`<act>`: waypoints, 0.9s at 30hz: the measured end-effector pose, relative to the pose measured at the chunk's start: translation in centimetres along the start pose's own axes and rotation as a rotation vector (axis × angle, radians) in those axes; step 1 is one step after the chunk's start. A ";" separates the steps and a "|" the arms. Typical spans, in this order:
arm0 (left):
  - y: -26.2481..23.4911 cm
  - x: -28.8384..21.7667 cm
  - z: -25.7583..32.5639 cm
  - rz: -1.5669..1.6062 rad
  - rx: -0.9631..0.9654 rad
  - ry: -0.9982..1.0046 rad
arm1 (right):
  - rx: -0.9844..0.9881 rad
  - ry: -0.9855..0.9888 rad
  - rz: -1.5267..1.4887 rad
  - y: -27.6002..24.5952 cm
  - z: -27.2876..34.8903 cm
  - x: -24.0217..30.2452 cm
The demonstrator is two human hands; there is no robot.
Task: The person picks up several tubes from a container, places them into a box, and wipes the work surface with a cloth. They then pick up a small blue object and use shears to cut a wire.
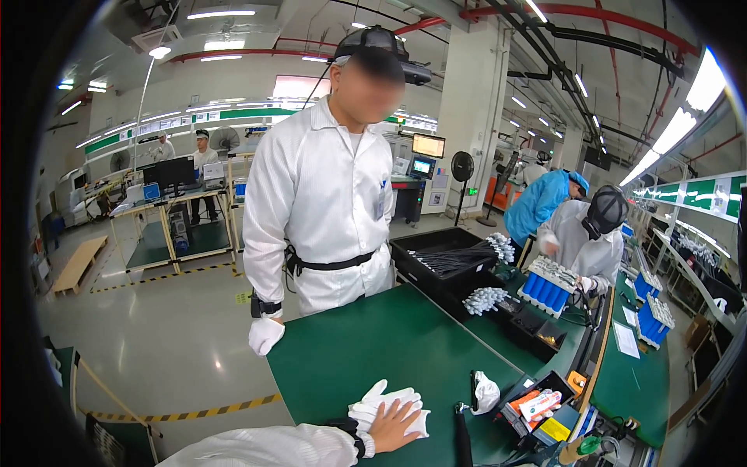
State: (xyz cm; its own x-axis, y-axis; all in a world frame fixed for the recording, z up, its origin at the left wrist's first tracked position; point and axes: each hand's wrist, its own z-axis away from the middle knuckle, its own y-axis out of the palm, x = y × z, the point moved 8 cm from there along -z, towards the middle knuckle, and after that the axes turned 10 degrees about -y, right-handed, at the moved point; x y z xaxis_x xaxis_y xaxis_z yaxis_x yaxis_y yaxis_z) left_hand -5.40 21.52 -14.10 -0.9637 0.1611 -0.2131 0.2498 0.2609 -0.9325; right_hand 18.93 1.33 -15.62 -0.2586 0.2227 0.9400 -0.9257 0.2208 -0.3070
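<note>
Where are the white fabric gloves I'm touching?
In the head view, the white fabric gloves lie lower centre on the flat green tabletop, beneath your bare left hand.

The left hand (394,426) lies spread on white gloves (368,406) on the green table (373,335); a co-worker in white (327,194) stands on the far side, one gloved hand (266,335) at the table's left edge.

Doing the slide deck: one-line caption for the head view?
Bare left hand laid flat on white gloves on a green worktop, a co-worker in white standing at its edge.
</note>
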 end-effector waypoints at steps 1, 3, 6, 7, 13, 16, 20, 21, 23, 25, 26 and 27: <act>0.1 0.0 -0.5 -0.015 -0.012 -0.011 | -0.003 0.003 -0.002 0.0 0.0 -0.3; 0.1 -0.3 -1.2 -0.008 -0.029 0.000 | 0.002 -0.033 0.013 0.1 -0.2 -0.8; -0.1 -0.5 -1.9 0.025 -0.043 0.007 | -0.001 -0.083 0.001 0.2 -0.5 -0.9; 0.0 -0.4 -1.9 0.025 -0.039 0.011 | -0.004 -0.079 0.000 0.3 -0.5 -1.1; -0.1 -0.4 -2.1 0.039 -0.022 0.001 | -0.018 -0.045 -0.024 0.3 -0.6 -1.7; -0.1 -0.4 -1.9 0.046 -0.002 -0.001 | -0.007 -0.009 -0.042 0.3 -0.5 -1.9; 0.1 -0.4 -1.7 0.036 0.009 -0.001 | -0.011 -0.041 -0.035 0.2 -0.4 -2.7; 0.2 -0.4 -1.7 0.040 0.014 -0.003 | -0.013 -0.041 -0.030 0.1 -0.4 -3.0; 0.3 -0.6 -1.6 0.038 0.014 0.007 | -0.023 -0.073 -0.018 0.0 -0.4 -3.5; 0.3 -0.8 -1.8 0.040 0.024 0.028 | -0.044 -0.094 -0.005 0.0 -0.6 -3.7; 0.2 -0.7 -2.0 0.025 0.018 0.017 | -0.040 -0.148 0.027 0.2 -0.7 -2.9; 0.1 -0.9 -2.1 0.014 0.015 0.009 | -0.038 -0.199 0.065 0.0 -0.7 -2.2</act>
State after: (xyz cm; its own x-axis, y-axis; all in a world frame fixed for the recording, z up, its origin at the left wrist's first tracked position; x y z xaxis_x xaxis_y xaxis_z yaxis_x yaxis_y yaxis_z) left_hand -4.31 23.37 -13.39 -0.9591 0.1730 -0.2239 0.2620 0.2442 -0.9337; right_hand 19.72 1.49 -17.76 -0.3701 0.0465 0.9278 -0.8954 0.2484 -0.3696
